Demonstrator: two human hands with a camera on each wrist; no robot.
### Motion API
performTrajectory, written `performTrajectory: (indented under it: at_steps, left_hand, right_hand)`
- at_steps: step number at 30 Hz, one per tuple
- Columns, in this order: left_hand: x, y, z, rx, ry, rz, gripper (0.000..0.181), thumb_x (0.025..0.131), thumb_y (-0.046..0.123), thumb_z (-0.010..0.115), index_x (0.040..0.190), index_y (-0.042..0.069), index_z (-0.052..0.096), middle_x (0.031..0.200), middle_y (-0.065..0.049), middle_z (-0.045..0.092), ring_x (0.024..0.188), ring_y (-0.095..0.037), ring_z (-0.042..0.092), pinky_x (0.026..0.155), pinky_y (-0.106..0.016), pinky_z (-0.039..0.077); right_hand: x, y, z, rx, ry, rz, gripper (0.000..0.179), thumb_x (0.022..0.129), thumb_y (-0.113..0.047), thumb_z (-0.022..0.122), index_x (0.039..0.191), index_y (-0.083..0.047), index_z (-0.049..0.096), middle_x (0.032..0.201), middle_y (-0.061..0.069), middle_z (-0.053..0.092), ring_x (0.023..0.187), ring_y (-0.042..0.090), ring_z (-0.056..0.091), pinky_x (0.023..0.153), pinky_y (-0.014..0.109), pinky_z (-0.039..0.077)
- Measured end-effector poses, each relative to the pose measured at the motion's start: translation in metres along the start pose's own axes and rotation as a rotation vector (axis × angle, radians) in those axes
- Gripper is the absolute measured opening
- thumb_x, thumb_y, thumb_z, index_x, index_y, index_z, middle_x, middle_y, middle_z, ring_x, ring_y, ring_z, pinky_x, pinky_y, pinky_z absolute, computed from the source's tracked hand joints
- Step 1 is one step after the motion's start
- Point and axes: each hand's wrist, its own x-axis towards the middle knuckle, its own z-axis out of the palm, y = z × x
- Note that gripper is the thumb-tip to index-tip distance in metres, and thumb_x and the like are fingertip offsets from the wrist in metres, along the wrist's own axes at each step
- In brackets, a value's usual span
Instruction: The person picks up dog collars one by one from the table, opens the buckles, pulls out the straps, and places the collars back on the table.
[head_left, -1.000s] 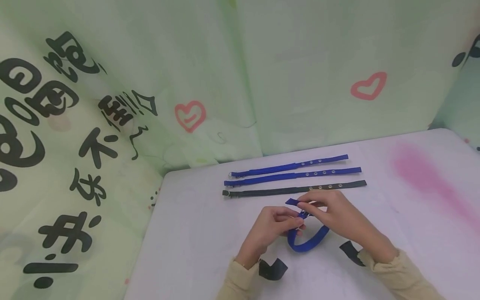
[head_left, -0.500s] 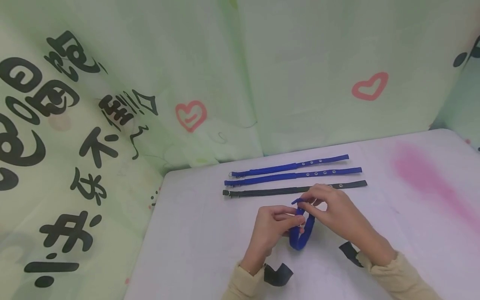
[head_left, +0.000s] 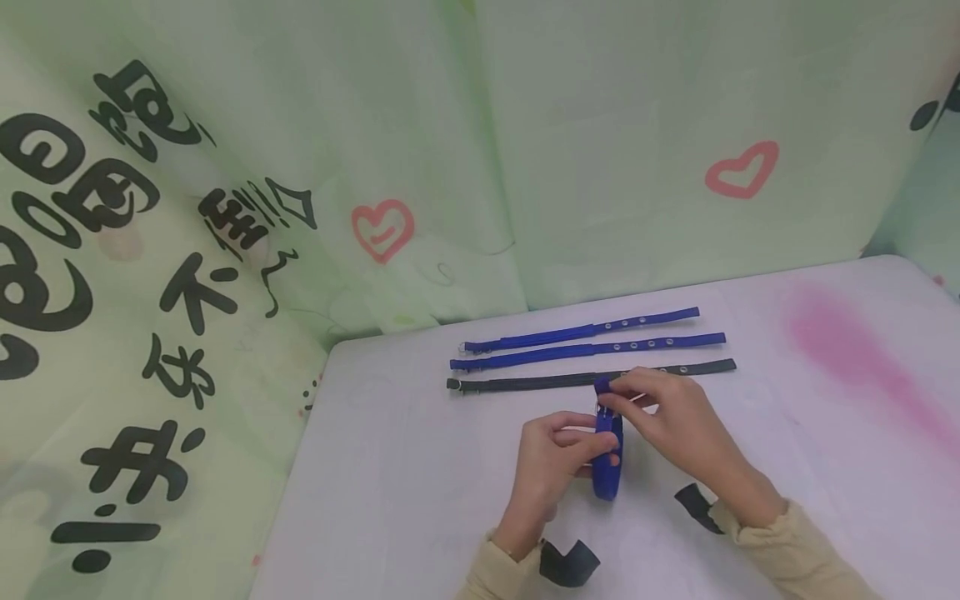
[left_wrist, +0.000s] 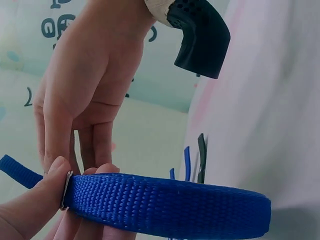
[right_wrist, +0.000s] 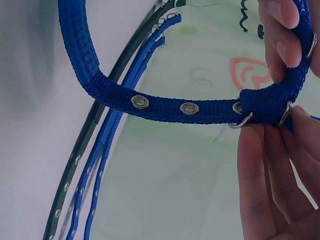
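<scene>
A blue webbing collar [head_left: 606, 483] with metal eyelets is bent into a loop between both hands, above the table. My left hand [head_left: 557, 458] grips its band, thumb on the near face. My right hand [head_left: 671, 412] pinches the collar at the top by its buckle, where the strap end shows. In the right wrist view the eyeleted strap passes into the metal buckle [right_wrist: 285, 114], with the right fingers [right_wrist: 252, 175] right below it. From the left wrist view, the strap end [left_wrist: 20, 171] sticks out past the metal ring beside the left thumb [left_wrist: 37, 205].
Two blue collars [head_left: 547, 337] [head_left: 540, 357] and a black collar [head_left: 525, 385] lie straight, side by side, farther back on the white table [head_left: 375, 483]. A printed green curtain [head_left: 600, 167] hangs behind. Black wrist mounts [head_left: 570, 563] show by both sleeves.
The collar loop has turned from a wide ring to nearly edge-on in the head view. My left hand has shifted slightly right; the strap end now points up instead of left.
</scene>
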Motion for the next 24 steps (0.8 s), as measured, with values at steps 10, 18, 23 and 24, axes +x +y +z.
performTrajectory:
  at_steps: [10, 18, 23, 24]
  left_hand:
    - [-0.0010, -0.0047, 0.0015, -0.034, 0.006, -0.002, 0.019, 0.081, 0.014, 0.082, 0.097, 0.009, 0.074, 0.082, -0.007, 0.077, 0.072, -0.021, 0.075, 0.065, -0.032, 0.062]
    - [-0.0030, -0.0017, 0.0002, -0.011, 0.019, 0.034, 0.028, 0.081, 0.014, 0.083, 0.106, 0.016, 0.069, 0.083, -0.006, 0.076, 0.071, -0.024, 0.075, 0.066, -0.033, 0.062]
    - [-0.0040, -0.0012, 0.0013, -0.006, -0.001, 0.072, 0.029, 0.082, 0.013, 0.082, 0.107, 0.018, 0.070, 0.083, -0.005, 0.076, 0.068, -0.021, 0.074, 0.064, -0.031, 0.061]
    - [-0.0042, -0.0014, 0.0014, -0.007, -0.006, 0.079, 0.028, 0.082, 0.013, 0.082, 0.107, 0.018, 0.070, 0.083, -0.005, 0.076, 0.067, -0.020, 0.074, 0.064, -0.030, 0.061]
  right_hand:
    - [0.0000, -0.0017, -0.0023, 0.072, 0.007, 0.069, 0.012, 0.090, -0.013, 0.074, 0.097, -0.003, 0.076, 0.093, 0.009, 0.076, 0.082, 0.025, 0.073, 0.071, 0.039, 0.061]
    - [0.0023, -0.0006, -0.0064, 0.101, -0.047, 0.156, 0.017, 0.091, -0.016, 0.073, 0.099, -0.001, 0.076, 0.096, 0.013, 0.075, 0.082, 0.024, 0.072, 0.070, 0.025, 0.060]
    - [0.0029, 0.0002, -0.0071, 0.120, -0.076, 0.180, 0.020, 0.091, -0.018, 0.073, 0.099, -0.001, 0.075, 0.095, 0.013, 0.075, 0.079, 0.022, 0.071, 0.068, 0.018, 0.056]
    - [0.0029, 0.0003, -0.0070, 0.121, -0.079, 0.181, 0.020, 0.091, -0.019, 0.073, 0.098, -0.001, 0.076, 0.095, 0.013, 0.075, 0.079, 0.021, 0.071, 0.068, 0.017, 0.055]
